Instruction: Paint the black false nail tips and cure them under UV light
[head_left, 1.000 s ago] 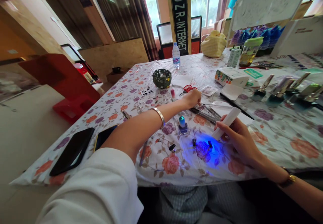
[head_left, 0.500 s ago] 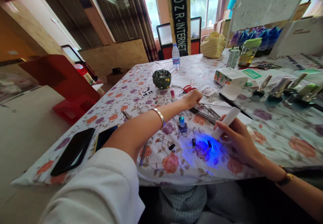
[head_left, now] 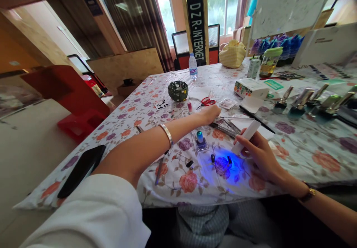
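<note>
My right hand (head_left: 258, 149) is wrapped round a slim white UV lamp (head_left: 247, 136), tilted over the table. Blue light from it falls on two small dark nail tips (head_left: 229, 160) standing on the cloth. To their left rests another dark nail tip (head_left: 189, 164). My left hand (head_left: 211, 114) reaches far forward with its fingers curled closed beside several thin metal tools (head_left: 226, 129); what the fingers hold, if anything, is hidden. Just beyond it are red-handled scissors (head_left: 208, 101). A nail polish bottle (head_left: 200, 143) with a shiny blue cap stands between my arms.
A dark woven basket (head_left: 177, 91) and a water bottle (head_left: 193, 67) stand farther back. Several polish bottles (head_left: 301, 104) are grouped at the right, near a tissue box (head_left: 251, 88). A black phone (head_left: 80, 169) lies by the left table edge, close to my sleeve.
My view has shifted slightly. My left forearm has moved a little left and now covers the second phone. The right hand keeps the lamp over the same two nail tips.
</note>
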Available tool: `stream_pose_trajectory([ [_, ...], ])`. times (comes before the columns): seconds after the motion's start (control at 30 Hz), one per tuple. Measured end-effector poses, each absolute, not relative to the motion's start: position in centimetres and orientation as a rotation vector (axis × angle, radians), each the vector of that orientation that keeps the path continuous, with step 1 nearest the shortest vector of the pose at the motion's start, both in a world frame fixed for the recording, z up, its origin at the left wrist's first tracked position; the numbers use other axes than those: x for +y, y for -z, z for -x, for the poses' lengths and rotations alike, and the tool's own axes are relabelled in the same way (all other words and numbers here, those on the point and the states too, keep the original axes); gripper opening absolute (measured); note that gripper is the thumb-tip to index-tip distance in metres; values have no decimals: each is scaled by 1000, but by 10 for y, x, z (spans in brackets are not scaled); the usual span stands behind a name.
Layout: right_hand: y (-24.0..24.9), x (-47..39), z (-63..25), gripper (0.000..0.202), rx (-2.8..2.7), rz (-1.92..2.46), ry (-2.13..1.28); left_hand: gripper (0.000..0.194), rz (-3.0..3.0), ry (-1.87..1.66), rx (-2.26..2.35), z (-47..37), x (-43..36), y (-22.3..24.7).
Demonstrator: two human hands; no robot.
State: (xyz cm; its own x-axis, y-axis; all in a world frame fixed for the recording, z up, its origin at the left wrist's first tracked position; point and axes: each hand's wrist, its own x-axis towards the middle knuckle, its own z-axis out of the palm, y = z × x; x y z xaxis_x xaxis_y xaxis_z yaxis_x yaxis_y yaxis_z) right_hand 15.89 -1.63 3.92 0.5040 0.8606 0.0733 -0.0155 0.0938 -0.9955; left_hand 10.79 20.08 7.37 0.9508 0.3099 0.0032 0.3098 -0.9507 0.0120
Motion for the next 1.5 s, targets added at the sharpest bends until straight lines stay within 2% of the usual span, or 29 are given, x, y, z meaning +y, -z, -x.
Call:
stream_pose_trajectory([
  [0.13, -40, -16, -159, 27, -829, 1326, -783, 31, -3037, -105, 576, -106, 200, -87],
  [0.37, -40, -17, -159, 26, -818, 1327, -791, 22, -2913, -551, 693, -88, 187, -119],
  [0.7, -39, -15, -159, 26, -801, 1324, -779, 21, -2683, -1204, 1131, 15, 123, -153],
  [0.8, -37, -14, -160, 28, -795, 1324, -772, 18, -2713, -1282, 1317, 48, 99, -147],
  [0.97, -35, -16, -159, 29, -789, 1325, -759, 28, -2752, -1053, 1194, 91, 70, -115],
  [1.2, -36, -17, -157, 26, -784, 1325, -758, 30, -2424, -1117, 1269, 122, 63, -65],
  [1.4, -35, -17, -156, 27, -772, 1342, -754, 17, -2317, -1305, 1198, 117, 54, -46],
  [1.5, -35, -18, -155, 26, -762, 1349, -750, 12, -2320, -1292, 1186, 108, 51, -45],
])
